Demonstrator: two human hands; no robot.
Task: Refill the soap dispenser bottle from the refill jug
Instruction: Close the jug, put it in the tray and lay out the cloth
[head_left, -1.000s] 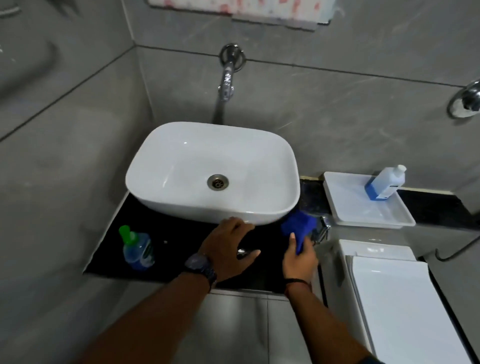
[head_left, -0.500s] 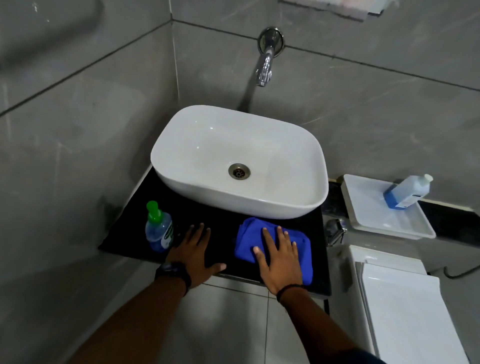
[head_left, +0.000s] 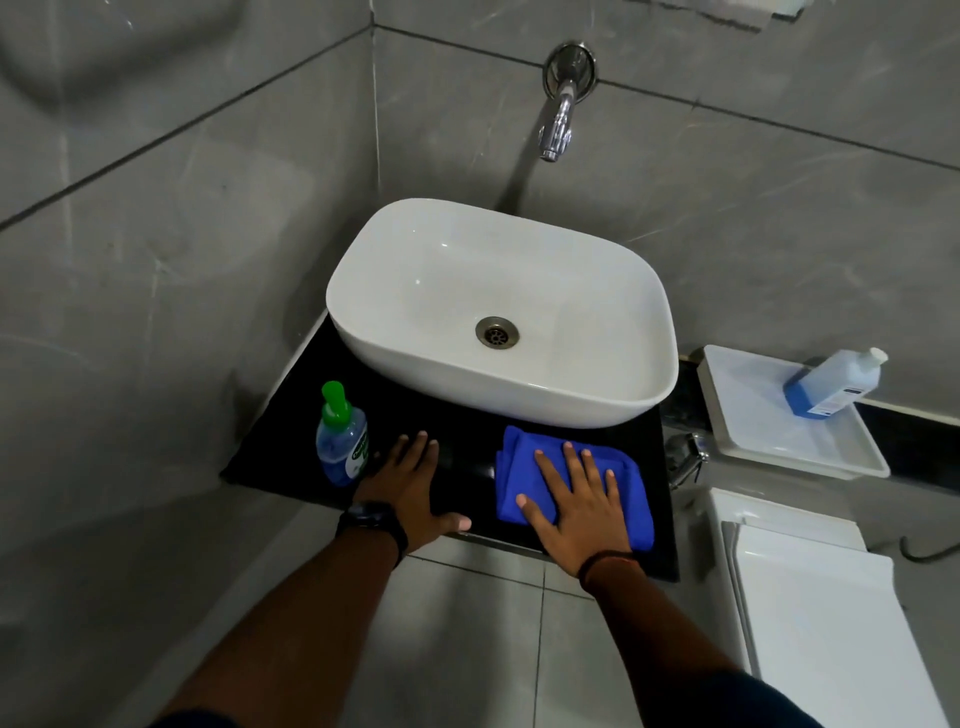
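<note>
Soap dispenser bottle (head_left: 342, 441) stood upright just left of the flat, empty left hand (head_left: 410, 483), while the right hand (head_left: 582, 501), pressed flat on a blue cloth (head_left: 519, 467), lay nearer the refill jug (head_left: 831, 387) far right.

The soap dispenser (head_left: 341, 441) is a small clear bottle with a green pump top and blue liquid inside. It stands upright on the black counter (head_left: 291, 447), left of the basin (head_left: 519, 400). The refill jug (head_left: 831, 384), translucent with blue liquid and its white cap on, stands in the far right corner of the white tray (head_left: 753, 410). The 2 are well apart.
</note>
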